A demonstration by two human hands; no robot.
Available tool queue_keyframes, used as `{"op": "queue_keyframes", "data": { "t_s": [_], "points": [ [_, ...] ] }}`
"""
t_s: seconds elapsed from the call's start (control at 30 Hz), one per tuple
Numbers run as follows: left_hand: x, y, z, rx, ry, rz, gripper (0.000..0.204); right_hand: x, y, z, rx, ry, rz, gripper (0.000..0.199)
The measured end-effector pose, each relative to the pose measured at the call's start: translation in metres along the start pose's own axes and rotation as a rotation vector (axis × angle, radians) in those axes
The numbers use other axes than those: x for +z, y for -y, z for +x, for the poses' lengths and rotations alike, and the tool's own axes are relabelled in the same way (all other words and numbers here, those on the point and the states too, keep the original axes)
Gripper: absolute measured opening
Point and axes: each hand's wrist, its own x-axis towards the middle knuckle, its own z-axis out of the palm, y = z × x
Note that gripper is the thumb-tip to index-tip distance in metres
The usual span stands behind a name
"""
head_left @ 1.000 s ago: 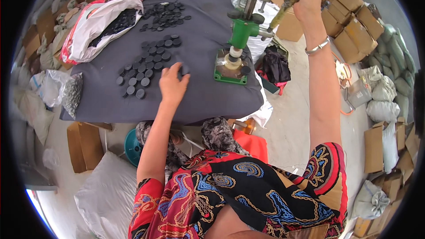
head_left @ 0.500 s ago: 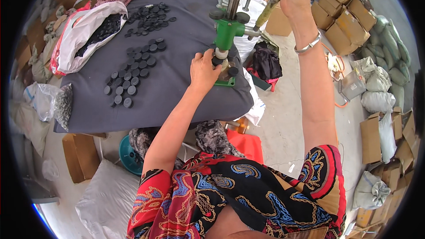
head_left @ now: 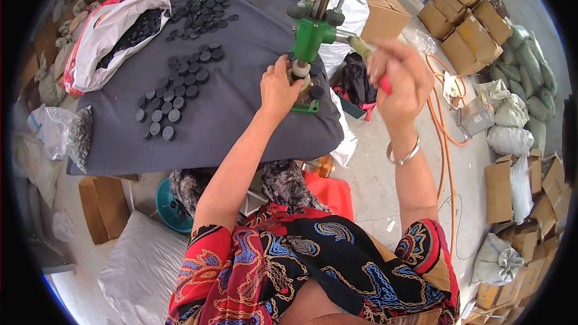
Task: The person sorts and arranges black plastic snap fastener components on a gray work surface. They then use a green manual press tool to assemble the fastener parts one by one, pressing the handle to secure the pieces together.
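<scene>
A green hand press (head_left: 307, 41) stands at the right end of the cloth-covered table, its pale ram (head_left: 300, 68) lowered onto a small dark piece (head_left: 298, 76). My left hand (head_left: 277, 89) curls against the press's lower part, thumb and fingertips beside that piece. What those fingertips grip is partly hidden. To the right of the press, my right hand (head_left: 402, 81) is wrapped round the lever, by its red knob (head_left: 385, 83); motion blurs it. Round black caps (head_left: 174, 87) lie grouped on the table left of my left hand, with looser black pieces (head_left: 201, 15) farther back.
A white sack (head_left: 108, 48) of black pieces lies open at the table's left, near a clear bag (head_left: 78, 135) of small grey parts. Cardboard boxes (head_left: 472, 30), stuffed sacks and an orange hose (head_left: 442, 132) occupy the right side. Below the table sits a teal basin (head_left: 171, 207).
My right hand has swung the lever down and toward me from its raised position. The press ram has come down slightly. My left hand stays at the press base.
</scene>
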Motion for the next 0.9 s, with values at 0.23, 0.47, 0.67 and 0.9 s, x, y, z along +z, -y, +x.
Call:
{"op": "queue_keyframes", "data": {
  "t_s": [0.23, 0.47, 0.67, 0.9],
  "points": [
    [-0.055, 0.017, -0.029, 0.117, -0.113, 0.116, 0.047, 0.002, -0.039, -0.088, -0.362, 0.127, -0.197, 0.015],
    [-0.164, 0.069, -0.068, -0.073, -0.266, 0.886, 0.035, -0.004, -0.003, -0.052, -0.008, 0.088, -0.172, 0.024],
    [-0.179, 0.094, -0.093, -0.165, -0.065, 1.087, 0.029, -0.002, 0.0, 0.051, 0.172, -0.029, 0.197, 0.029],
    [-0.146, 0.066, -0.104, 0.079, -0.127, 0.582, 0.027, -0.017, -0.028, 0.125, 0.297, -0.014, 0.273, 0.028]
  ]
}}
